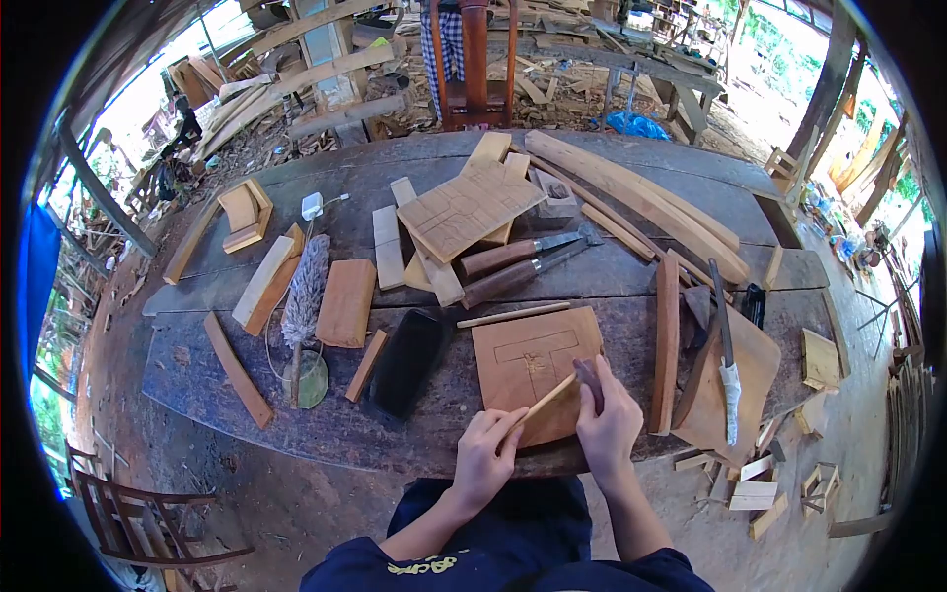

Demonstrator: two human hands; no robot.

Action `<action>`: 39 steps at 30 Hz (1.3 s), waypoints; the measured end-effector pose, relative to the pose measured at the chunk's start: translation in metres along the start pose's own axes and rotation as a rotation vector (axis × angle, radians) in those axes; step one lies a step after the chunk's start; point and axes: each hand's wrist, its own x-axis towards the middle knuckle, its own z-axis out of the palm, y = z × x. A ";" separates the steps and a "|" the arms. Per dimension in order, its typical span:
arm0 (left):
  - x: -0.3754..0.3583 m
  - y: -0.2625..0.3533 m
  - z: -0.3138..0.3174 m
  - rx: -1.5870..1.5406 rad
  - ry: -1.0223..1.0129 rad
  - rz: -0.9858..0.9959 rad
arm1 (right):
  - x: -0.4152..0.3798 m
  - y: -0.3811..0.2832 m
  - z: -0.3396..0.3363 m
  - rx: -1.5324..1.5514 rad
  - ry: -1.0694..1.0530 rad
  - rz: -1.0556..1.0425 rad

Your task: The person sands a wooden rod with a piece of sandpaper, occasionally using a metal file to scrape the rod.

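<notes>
My left hand [485, 456] is closed round the lower end of a thin light wooden stick [548, 402]. In my right hand [609, 419] a small dark piece [588, 375] is pinched against the stick's upper end. Both hands are over the near part of a square wooden board [498, 353], which has a T-shaped outline drawn on it and a small rough patch near the middle. Another thin strip [513, 315] lies along the board's far edge. Beyond it are two dark-handled chisels [498, 259] and a larger board with drawn lines [472, 209].
On the table [424, 442] to the left are a black case [410, 361], a wood block [346, 303] and a feathery brush [308, 286]. Rightward stand an upright wooden bar [665, 345] and a saw-like tool with a wrapped handle [730, 395]. A person [442, 49] stands beyond.
</notes>
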 end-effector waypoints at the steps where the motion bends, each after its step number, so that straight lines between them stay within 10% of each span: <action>1: 0.001 -0.001 0.002 0.021 0.012 0.032 | 0.001 0.003 0.000 0.012 -0.016 -0.004; 39: -0.005 -0.014 0.010 0.002 0.098 0.075 | -0.006 -0.022 0.002 0.300 -0.218 -0.125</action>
